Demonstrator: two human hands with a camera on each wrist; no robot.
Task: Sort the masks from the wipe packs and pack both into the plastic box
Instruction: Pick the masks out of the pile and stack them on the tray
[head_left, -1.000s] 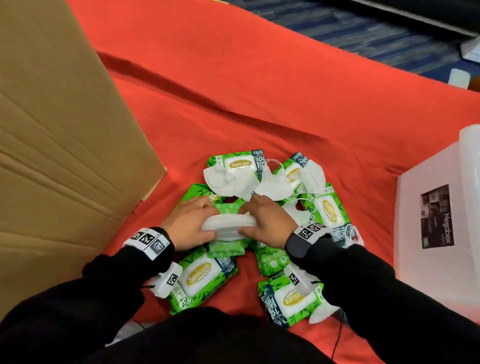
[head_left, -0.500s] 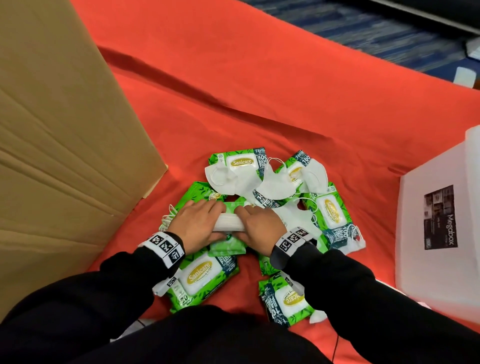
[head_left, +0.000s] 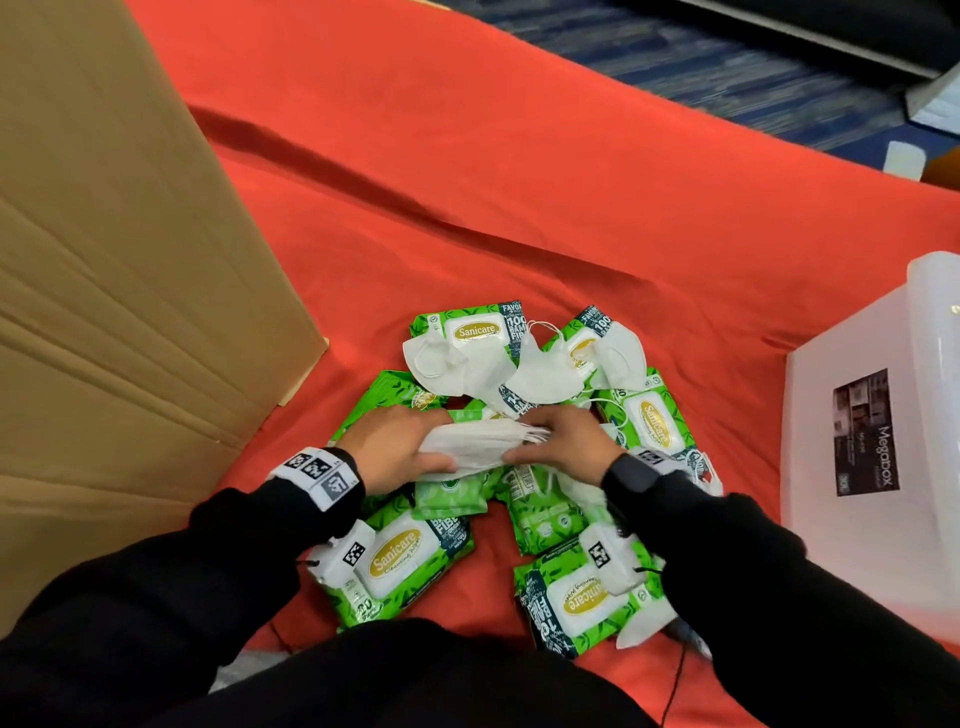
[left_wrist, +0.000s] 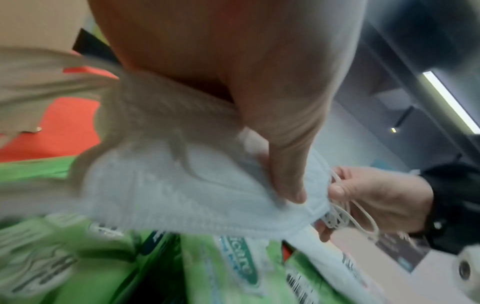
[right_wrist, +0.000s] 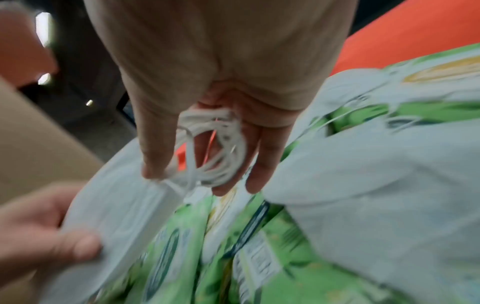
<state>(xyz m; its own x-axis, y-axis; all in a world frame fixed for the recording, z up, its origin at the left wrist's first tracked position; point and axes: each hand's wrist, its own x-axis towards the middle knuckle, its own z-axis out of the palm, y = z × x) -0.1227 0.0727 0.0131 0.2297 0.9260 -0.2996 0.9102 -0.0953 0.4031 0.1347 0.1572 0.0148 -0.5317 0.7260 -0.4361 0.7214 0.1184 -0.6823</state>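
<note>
Held from both ends: stack of white masks (head_left: 475, 441), left hand (head_left: 400, 447) clamped on one end, right hand (head_left: 563, 441) pinching ear loops (right_wrist: 215, 148), above Sanicare wipe packs (head_left: 400, 566).

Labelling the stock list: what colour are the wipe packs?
Green with a leaf print and a white lid bearing a gold oval logo; the wipe packs show best in the head view.

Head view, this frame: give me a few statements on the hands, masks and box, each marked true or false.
1. Both hands hold one stack of white masks. True.
2. The plastic box stands at the person's left. False: it is at the right; a cardboard box is at the left.
3. Loose masks lie on the wipe packs. True.
4. The right hand is empty. False: it pinches the stack's ear loops.
</note>
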